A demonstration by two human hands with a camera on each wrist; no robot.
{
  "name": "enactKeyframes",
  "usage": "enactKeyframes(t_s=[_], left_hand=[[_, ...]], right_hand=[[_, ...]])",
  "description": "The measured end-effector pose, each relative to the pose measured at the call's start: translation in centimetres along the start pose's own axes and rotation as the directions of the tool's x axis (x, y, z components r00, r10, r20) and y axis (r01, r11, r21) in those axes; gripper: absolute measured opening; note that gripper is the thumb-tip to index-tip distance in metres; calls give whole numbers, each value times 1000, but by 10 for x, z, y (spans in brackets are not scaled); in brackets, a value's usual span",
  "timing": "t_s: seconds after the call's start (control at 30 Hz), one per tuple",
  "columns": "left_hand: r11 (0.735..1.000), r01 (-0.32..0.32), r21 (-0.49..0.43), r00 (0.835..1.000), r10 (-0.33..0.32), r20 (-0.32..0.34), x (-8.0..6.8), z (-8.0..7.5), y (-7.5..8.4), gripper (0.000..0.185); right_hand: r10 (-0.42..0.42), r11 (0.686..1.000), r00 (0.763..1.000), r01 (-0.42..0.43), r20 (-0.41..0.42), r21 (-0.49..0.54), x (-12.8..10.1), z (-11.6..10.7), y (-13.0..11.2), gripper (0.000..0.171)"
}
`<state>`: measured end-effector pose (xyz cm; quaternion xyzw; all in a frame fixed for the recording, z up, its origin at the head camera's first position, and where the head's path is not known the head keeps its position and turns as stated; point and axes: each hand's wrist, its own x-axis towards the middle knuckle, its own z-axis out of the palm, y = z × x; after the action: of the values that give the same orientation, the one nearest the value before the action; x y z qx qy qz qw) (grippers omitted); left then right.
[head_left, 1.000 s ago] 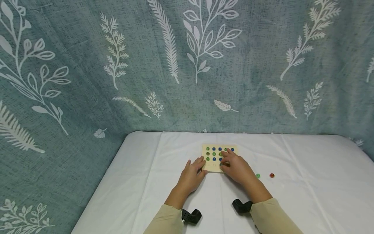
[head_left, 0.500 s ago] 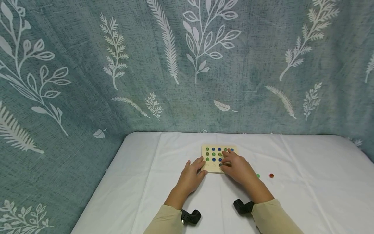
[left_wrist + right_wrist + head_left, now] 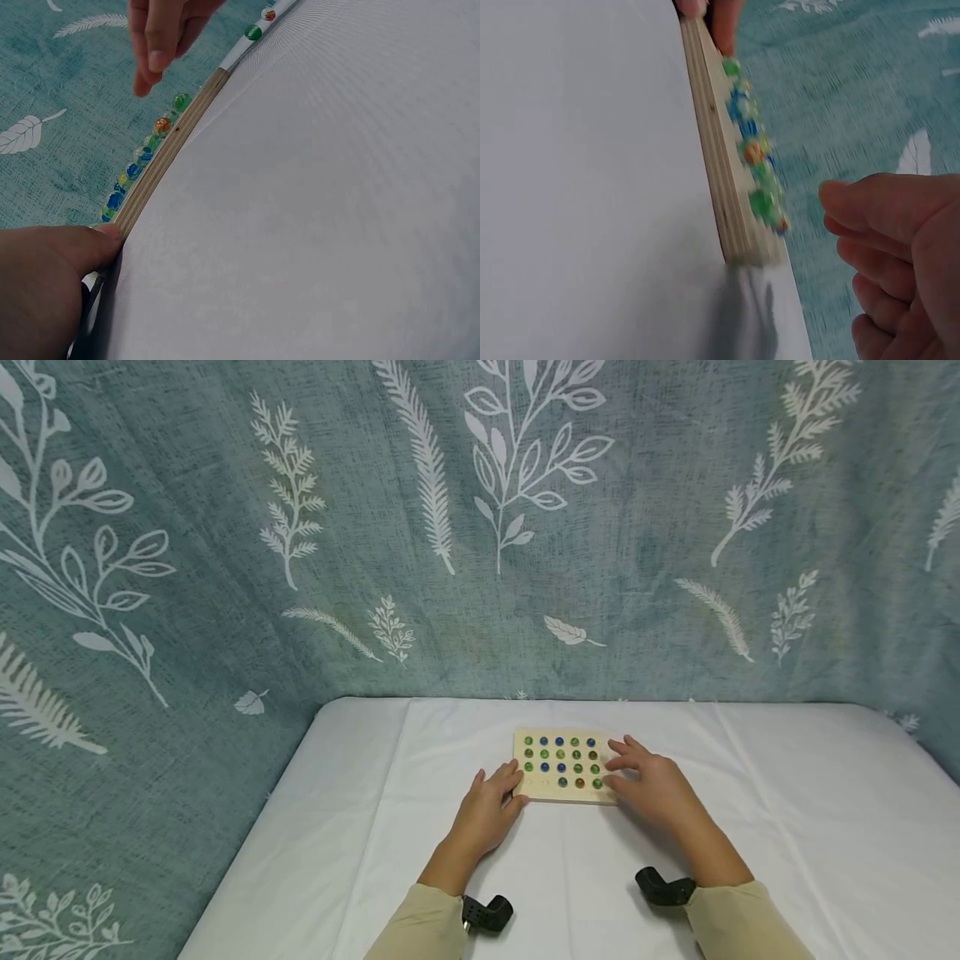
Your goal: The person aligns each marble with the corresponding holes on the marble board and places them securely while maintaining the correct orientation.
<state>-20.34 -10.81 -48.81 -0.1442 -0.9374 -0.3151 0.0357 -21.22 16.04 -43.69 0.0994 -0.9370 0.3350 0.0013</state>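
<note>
A pale wooden board [image 3: 551, 792] with rows of hollows lies on the table, most of them filled with glass marbles [image 3: 559, 754] in green, blue and amber. Two bare hollows show at the left of its front row. My left hand [image 3: 483, 810] holds the board's front left corner, its thumb [image 3: 97, 244] against the edge and fingers along the left side. Beside the board's right end is my right hand [image 3: 652, 785], fingers loosely bent, nothing seen between them. Two loose marbles, a green marble [image 3: 253, 32] and a red-and-white marble [image 3: 268, 13], lie beyond the board.
A white cloth [image 3: 420, 777] covers the table. Behind it hangs a teal curtain [image 3: 637, 635] with a white leaf pattern. Black wrist cameras sit at both wrists, the right camera [image 3: 663, 887] low over the cloth.
My right hand has moved right, off the marble at the front row's middle, uncovering the row's right part. The loose marbles are now hidden behind it in the head view. My left hand stays put.
</note>
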Motion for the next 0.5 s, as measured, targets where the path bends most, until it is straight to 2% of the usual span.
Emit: enactKeyframes(t_s=[0.27,0.5], left_hand=[[1000,16,2,1000,-16,7,2,2,0,49],[1000,30,-9,1000,-30,-1,2,4,0,50]], right_hand=[[83,996,996,-84,19,40,-20,-26,37,38],[95,992,995,-96,19,79,-29,-30,61,42]])
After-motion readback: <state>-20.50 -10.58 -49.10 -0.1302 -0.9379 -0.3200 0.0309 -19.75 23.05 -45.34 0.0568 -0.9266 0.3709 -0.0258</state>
